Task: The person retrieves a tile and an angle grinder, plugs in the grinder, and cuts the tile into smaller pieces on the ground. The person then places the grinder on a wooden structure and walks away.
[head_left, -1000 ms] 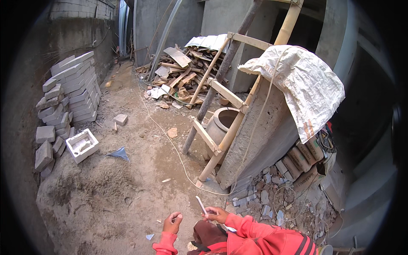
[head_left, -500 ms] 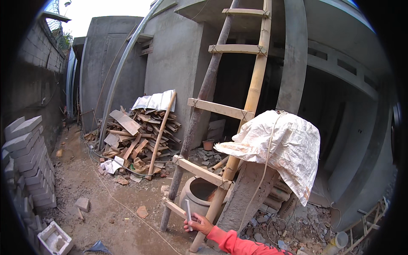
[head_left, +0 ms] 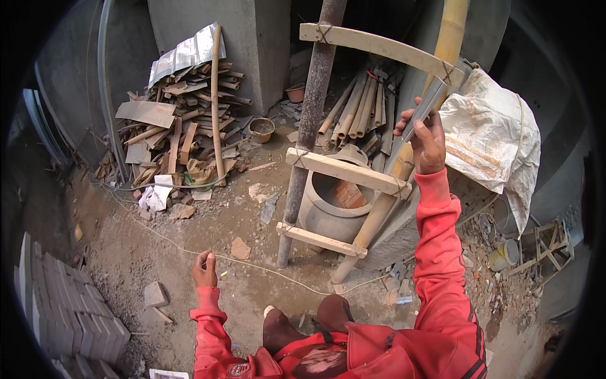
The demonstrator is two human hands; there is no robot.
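Note:
My right hand (head_left: pixel 429 142) is raised in front of the ladder's right pole, its fingers and thumb closed round a short, straight grey metal bar (head_left: pixel 426 107). The bar points up and to the right; I cannot tell its exact kind. The ladder (head_left: pixel 350 170) has one dark wooden pole and one bamboo pole, with pale wooden rungs tied on. It stands upright before me, and whether my hand touches it is unclear. My left hand (head_left: pixel 204 270) hangs low over the dirt ground, fingers curled in, with nothing visible in it.
Behind the ladder stand a round grey pot (head_left: pixel 315 208) and bamboo poles (head_left: pixel 360 107). A white sack (head_left: pixel 486 126) drapes over a concrete slope on the right. Scrap wood (head_left: pixel 183 126) is heaped at left, grey blocks (head_left: pixel 69 309) are stacked near left, and a cord (head_left: pixel 265 275) crosses the ground.
My view has tipped downward and come nearer the ladder. My right hand has risen with the metal bar from beside the low rungs. My left hand has come into view.

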